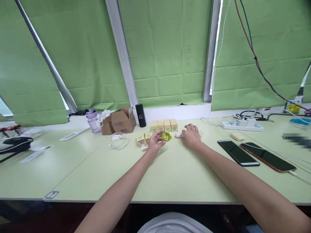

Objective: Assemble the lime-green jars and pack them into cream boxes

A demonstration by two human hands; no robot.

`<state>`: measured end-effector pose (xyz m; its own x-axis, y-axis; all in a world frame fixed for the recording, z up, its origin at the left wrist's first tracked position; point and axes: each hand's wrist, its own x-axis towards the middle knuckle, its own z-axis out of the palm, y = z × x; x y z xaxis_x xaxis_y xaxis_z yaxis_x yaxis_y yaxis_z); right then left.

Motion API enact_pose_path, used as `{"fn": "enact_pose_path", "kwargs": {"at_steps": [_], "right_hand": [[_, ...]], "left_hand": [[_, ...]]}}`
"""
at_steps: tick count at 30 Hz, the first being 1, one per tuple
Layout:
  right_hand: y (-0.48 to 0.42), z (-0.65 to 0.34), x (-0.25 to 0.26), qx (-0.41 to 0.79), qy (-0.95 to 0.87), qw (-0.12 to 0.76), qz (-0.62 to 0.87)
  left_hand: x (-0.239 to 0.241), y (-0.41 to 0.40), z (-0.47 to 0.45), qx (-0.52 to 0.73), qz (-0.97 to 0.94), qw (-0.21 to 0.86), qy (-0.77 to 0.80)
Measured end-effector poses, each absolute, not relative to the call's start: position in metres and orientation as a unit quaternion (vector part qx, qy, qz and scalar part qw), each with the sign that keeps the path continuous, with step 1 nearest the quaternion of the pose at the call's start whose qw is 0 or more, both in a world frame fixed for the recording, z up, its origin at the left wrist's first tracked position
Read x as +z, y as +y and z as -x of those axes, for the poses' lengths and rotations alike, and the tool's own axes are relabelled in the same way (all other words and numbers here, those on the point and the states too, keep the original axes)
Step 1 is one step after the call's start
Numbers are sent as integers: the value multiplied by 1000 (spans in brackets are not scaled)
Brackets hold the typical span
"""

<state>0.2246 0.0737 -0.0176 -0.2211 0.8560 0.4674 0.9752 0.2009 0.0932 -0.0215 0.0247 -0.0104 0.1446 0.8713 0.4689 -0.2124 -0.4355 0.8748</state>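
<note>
My left hand [155,143] pinches a small yellow-green plastic piece [166,136], hollow and cup-like, a little above the table. My right hand [191,136] is lowered to the table with curled fingers, which mostly hide what lies under them. A small whitish cylinder [178,135] sticks out at its thumb side, and the rim of something clear [201,133] shows past its other side. Just beyond the left hand are opened small cream boxes [140,140] with green squares. Behind the hands stands a row of several similar closed boxes [164,125].
Toward the back left are a cardboard box [123,121], a black cylinder [140,115], a purple bottle [93,121] and a white charger with cable [117,138]. Right of my arm lie two phones [238,152], a cream oval object [237,136] and a power strip [242,125] with cables.
</note>
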Motion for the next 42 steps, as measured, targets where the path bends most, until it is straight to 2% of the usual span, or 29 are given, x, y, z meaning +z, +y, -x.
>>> {"fn": "enact_pose_path", "kwargs": {"at_steps": [7,10,12,15,17,19,21,24,42], "right_hand": [[65,-229,-19,-216,-766,179,578],[58,-230,-14,-191,-761,229,576],[53,-228,-6,-143,-748,294,577],[49,-220,6,21,-692,444,569],[47,-213,12,231,-621,544,515],[43,-204,13,445,-537,589,409],[37,-197,11,559,-472,596,331],[26,-188,5,613,-431,589,303],[-8,-174,7,663,-439,570,208]], "left_hand": [[-9,23,21,589,-611,449,280],[-9,23,21,595,-606,446,283],[-9,24,20,599,-601,446,285],[-9,24,20,601,-595,456,279],[-9,24,21,603,-587,466,273],[-9,25,21,607,-577,475,271],[-9,26,22,610,-566,484,270],[-10,29,23,620,-549,495,264],[-6,21,20,617,-532,515,266]]}}
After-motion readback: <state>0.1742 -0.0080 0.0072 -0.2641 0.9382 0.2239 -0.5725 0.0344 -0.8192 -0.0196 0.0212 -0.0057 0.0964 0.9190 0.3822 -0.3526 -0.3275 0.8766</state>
